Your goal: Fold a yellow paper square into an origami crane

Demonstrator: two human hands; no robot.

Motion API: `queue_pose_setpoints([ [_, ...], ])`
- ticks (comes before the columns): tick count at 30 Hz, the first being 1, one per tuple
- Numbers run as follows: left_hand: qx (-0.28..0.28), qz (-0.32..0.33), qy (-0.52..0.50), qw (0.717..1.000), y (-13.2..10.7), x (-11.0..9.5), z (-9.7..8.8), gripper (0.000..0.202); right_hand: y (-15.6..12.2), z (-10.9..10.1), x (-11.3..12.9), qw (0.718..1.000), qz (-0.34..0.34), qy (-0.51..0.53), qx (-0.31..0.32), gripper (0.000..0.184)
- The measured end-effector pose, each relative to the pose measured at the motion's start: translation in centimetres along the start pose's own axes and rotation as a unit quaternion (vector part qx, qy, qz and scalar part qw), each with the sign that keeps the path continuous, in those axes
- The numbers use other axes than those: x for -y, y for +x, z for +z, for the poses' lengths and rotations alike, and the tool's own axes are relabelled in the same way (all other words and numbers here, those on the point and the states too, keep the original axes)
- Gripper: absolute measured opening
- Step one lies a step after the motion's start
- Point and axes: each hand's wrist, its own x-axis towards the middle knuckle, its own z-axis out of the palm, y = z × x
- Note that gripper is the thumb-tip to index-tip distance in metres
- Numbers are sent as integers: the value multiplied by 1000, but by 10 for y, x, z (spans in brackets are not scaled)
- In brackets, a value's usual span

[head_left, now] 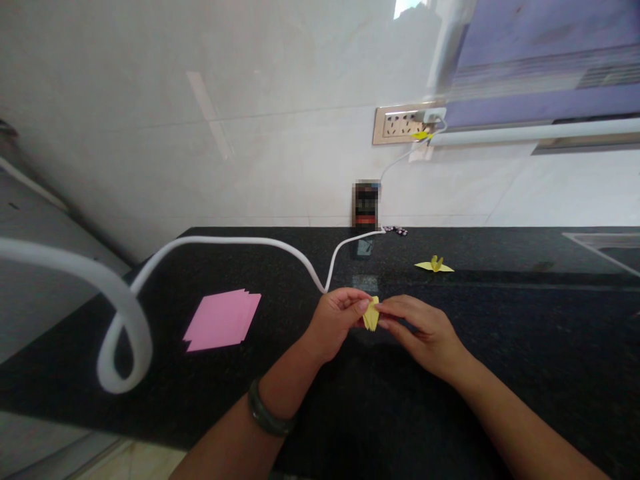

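Note:
A small piece of folded yellow paper (371, 316) is held up above the black counter, between both hands. My left hand (336, 321) pinches its left and upper part between thumb and fingers. From the other side, my right hand (423, 329) grips its right edge with thumb and fingertips. The paper is layered into a narrow shape with a pointed lower end; the fingers cover part of its top. Behind my right hand, a finished yellow paper crane (435, 265) rests on the counter with its wings spread.
Pink paper squares (223, 320) lie stacked at the left on the black counter (400, 413). A thick white cable (240, 240) loops across the left side. A pixelated phone-like device (367, 205) leans against the tiled wall below a power socket (405, 125). A sink edge (600, 247) shows far right.

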Motion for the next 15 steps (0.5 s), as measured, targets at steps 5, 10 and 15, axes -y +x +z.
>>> queue_pose_setpoints([
  [5,38,-13,46,998,1,-1,-4,22,1,-3,-4,999,10,5,33,23],
  [10,46,-20,28,998,2,0,-7,19,1,-3,-3,998,16,36,54,27],
  [15,42,-14,38,998,1,1,-7,22,1,-3,0,997,30,58,48,27],
])
